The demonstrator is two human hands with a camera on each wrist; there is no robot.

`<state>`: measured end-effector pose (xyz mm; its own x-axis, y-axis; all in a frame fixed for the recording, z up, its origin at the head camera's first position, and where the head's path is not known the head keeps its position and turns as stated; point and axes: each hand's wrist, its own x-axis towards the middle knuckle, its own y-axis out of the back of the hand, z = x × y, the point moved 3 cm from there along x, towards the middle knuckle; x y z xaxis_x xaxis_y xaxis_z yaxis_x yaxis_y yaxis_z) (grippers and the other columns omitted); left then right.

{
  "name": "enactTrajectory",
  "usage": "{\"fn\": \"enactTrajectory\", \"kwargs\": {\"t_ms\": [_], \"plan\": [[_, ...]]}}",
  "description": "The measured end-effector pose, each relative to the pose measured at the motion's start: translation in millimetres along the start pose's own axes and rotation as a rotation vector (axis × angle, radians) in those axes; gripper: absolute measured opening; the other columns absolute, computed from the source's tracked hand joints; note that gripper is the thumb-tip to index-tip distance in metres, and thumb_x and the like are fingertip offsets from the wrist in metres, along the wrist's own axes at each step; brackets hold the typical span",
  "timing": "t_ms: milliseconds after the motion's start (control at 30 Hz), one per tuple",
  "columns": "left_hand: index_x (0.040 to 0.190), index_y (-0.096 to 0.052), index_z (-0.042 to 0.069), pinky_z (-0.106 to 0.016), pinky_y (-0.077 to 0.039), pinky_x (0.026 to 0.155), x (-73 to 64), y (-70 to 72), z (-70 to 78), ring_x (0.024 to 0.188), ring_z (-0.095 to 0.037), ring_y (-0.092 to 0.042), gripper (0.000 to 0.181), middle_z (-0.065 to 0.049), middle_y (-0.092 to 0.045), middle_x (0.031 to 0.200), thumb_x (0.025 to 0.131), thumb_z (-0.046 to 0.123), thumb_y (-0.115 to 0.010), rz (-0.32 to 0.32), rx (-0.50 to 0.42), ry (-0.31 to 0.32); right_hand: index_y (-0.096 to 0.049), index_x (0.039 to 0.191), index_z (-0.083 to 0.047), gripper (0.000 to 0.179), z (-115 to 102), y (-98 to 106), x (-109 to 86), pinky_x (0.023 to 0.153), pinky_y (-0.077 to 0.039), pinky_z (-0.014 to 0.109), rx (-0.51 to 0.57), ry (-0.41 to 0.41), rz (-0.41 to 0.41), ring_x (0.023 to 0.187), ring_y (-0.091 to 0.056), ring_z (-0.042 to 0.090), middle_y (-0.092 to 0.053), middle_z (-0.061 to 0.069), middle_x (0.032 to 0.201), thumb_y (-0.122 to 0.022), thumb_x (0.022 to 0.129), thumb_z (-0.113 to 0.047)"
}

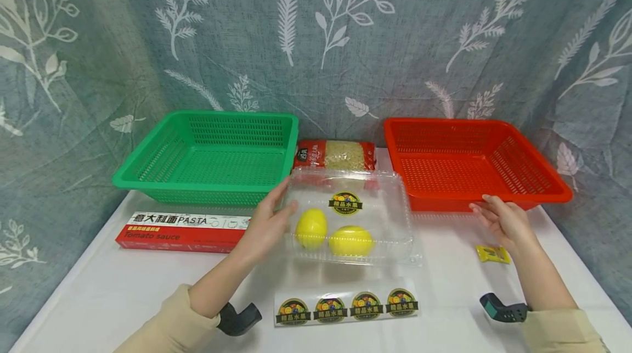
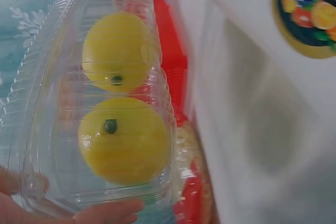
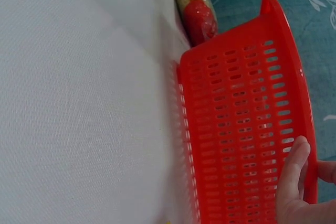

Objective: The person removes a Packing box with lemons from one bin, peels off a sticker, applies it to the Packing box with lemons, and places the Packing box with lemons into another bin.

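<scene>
My left hand (image 1: pixel 266 221) grips the clear clamshell box (image 1: pixel 353 216) of two lemons mid-desk by its left edge, right hand (image 1: pixel 503 220) relaxed against the red basket (image 1: pixel 474 161); thin, slippery, flexing plastic, probably best supported underneath.

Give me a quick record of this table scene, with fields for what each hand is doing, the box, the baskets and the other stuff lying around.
Left hand: holds the left end of the clear box
Right hand: fingers at the red basket's near rim
Clear box: lid shut, two yellow fruits inside, one sticker on top
Baskets: green basket left, red right
Between baskets: pasta bag
Front: sticker strip
Left: pasta carton
</scene>
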<state>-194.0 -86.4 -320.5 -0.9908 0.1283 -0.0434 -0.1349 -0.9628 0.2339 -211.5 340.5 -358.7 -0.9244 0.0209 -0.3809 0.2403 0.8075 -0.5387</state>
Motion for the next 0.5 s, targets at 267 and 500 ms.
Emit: {"fn": "enactTrajectory", "kwargs": {"t_ms": [267,500], "plan": [[0.146,-0.020,0.010,-0.042,-0.046,0.087,0.1,4.0,16.4,0.133,-0.025,-0.025,0.056,-0.007,-0.019,0.150,0.096,0.014,-0.045,-0.012,-0.007,0.001,-0.040,0.106,-0.010,0.031,1.5,0.8,1.9,0.074,-0.052,0.024,-0.015,-0.002,0.023,0.077,-0.067,0.018,-0.066,0.005,0.081,-0.063,0.086,-0.019],[0.146,-0.021,0.015,-0.047,-0.040,0.094,8.2,2.0,26.7,0.135,-0.025,-0.021,0.056,-0.006,-0.020,0.150,0.096,0.019,-0.045,-0.013,0.024,-0.016,-0.036,0.108,-0.011,0.036,1.1,-0.2,2.4,0.073,-0.052,0.024,-0.026,-0.001,0.033,0.076,-0.067,0.017,-0.065,0.005,0.080,-0.063,0.087,-0.018]]}}
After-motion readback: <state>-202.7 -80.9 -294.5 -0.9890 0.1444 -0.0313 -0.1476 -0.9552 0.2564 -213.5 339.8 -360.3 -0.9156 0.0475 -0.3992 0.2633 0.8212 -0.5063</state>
